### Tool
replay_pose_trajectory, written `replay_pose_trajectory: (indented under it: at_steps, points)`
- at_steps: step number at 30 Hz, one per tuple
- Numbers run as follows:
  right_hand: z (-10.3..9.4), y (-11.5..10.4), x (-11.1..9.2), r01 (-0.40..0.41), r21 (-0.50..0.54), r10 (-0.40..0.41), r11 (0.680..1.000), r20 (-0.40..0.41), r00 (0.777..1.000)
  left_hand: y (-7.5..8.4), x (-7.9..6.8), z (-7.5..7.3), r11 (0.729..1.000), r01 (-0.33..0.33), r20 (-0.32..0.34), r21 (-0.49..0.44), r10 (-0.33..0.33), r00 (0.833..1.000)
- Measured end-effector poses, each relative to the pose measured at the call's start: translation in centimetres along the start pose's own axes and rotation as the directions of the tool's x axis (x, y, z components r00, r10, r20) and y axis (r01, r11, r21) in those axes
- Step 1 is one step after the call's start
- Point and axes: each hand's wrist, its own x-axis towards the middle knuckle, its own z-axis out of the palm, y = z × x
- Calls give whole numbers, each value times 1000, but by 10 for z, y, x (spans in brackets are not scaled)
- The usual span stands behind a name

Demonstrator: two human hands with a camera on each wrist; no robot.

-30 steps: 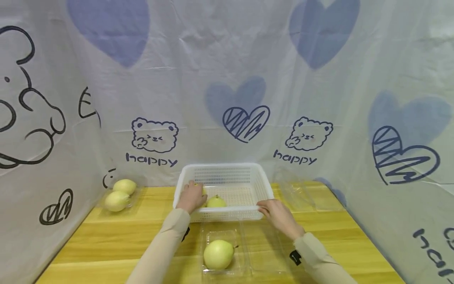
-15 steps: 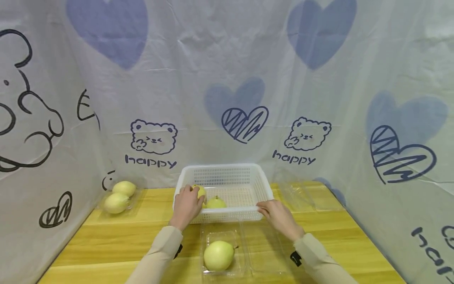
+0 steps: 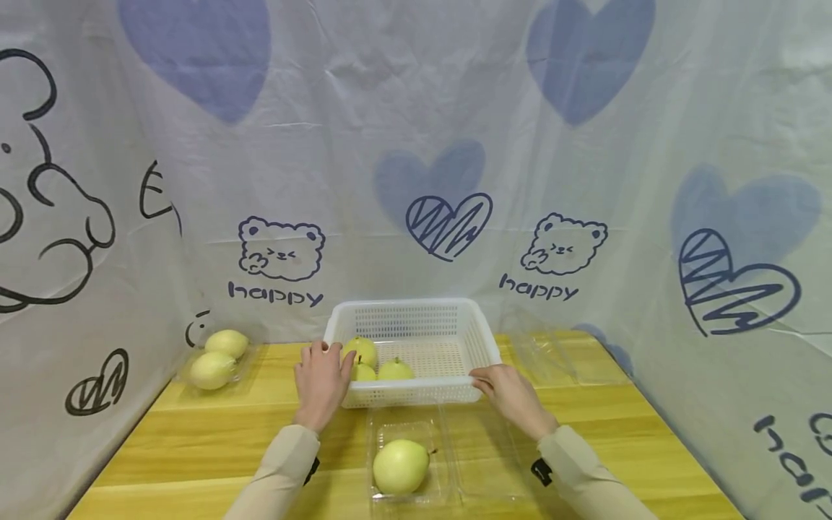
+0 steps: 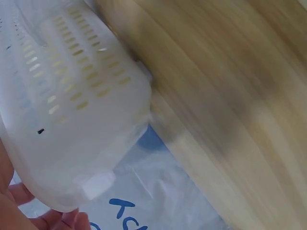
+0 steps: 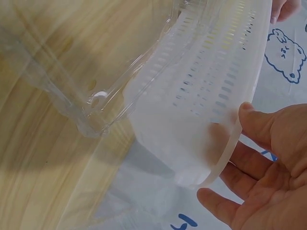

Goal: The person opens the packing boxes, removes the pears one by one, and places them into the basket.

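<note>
Head view: A white plastic basket (image 3: 416, 391) sits just below the centre of the frame on a wood-grain desk (image 3: 169, 462), a person's left hand (image 3: 320, 383) at its near left corner and right hand (image 3: 510, 393) pinching its near right rim. Its long axis runs left to right across the frame, open side up. Three yellow-green pears (image 3: 396, 370) cluster in its lower-left part, at least two with stems up, so the load likely pulls to that side; the fruit looks firm, smooth and easily bruised, best cupped around its widest part. At bottom centre, another pear (image 3: 401, 467) lies on its side in a clear container (image 3: 443, 462), stem pointing right.

Left wrist view: The basket's perforated wall slants through the upper left, its rim reaching the lower left, where the left fingers bend beside it; whether they close on it cannot be told. The thin wall appears light and slightly springy, the rim its stiffest hold.

Right wrist view: Thumb outside, fingers showing through the translucent wall, the right hand grips the rim at lower right. The rim, probably slick, runs from there towards the upper right.
</note>
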Motion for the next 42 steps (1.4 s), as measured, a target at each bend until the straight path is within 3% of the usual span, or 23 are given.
replay_pose_trajectory:
  at_steps: [13,19,23,25,28,31,33,36,42]
  points:
    - [-6,0,-4,-6,-12,7,1000,23,1000,-9,-1,-4,979,63,61,-193,-52,997]
    - [-5,-2,-9,57,-49,-60,997,-52,997,-15,-4,-9,989,100,80,-107,-92,993]
    - [0,-8,-14,166,-122,-183,979,-150,972,-19,-5,-14,991,118,132,-63,-109,985]
    - [2,-14,-16,196,-140,-217,971,-159,963,-22,-5,-16,992,117,159,-55,-107,982]
    - [4,-26,-21,214,-87,-221,973,-83,972,-25,-4,-17,993,105,190,-57,-93,977]
    - [7,-38,-25,231,29,-233,972,68,970,-27,-3,-18,993,100,224,-60,-84,971]
    - [9,-45,-27,262,103,-276,960,159,948,-27,-2,-19,993,103,244,-53,-87,966]
    - [12,-54,-30,335,153,-365,930,263,893,-24,-1,-21,995,99,258,-33,-87,962]
    - [19,-69,-32,452,158,-475,878,405,781,-18,1,-23,995,89,262,37,-96,960]
